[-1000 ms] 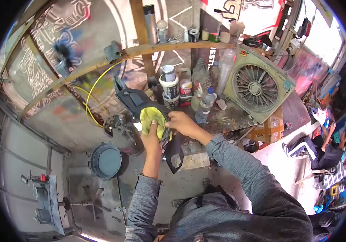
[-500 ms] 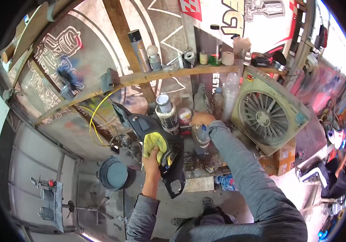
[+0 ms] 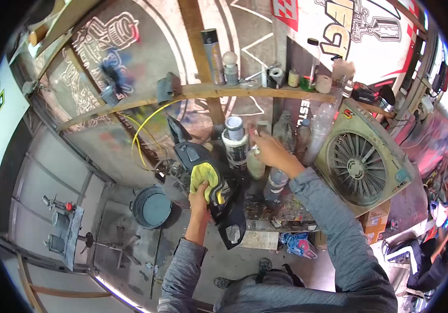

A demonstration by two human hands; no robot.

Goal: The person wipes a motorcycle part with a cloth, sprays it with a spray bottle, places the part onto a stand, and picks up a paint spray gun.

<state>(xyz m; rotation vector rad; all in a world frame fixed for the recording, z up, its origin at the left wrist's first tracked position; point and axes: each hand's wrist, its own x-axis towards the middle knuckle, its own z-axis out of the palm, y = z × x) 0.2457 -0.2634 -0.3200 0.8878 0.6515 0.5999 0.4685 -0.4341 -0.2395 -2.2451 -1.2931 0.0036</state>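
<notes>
My left hand (image 3: 199,197) is closed on a yellow cloth (image 3: 203,177), pressed against a black plastic panel (image 3: 232,208) with a cutout at its lower end. My right hand (image 3: 276,154) is closed at the neck of a translucent bottle with pale contents (image 3: 256,168); the fingers partly hide its top. Left of this bottle stands a white tub with a dark label (image 3: 236,151), and a smaller open can (image 3: 234,124) sits on top of it. Just below my right wrist is a clear bottle (image 3: 276,183).
Several plastic bottles (image 3: 320,128) stand behind my right hand, beside a dusty fan unit (image 3: 357,167). A wooden shelf (image 3: 255,93) carries a spray can (image 3: 213,57) and small containers. A dark bucket (image 3: 152,207) is on the floor at left. Another person (image 3: 427,255) is at far right.
My right hand has lifted slightly and turned, with the pale bottle now visible below it. The view has shifted left. My left hand still holds the cloth against the panel.
</notes>
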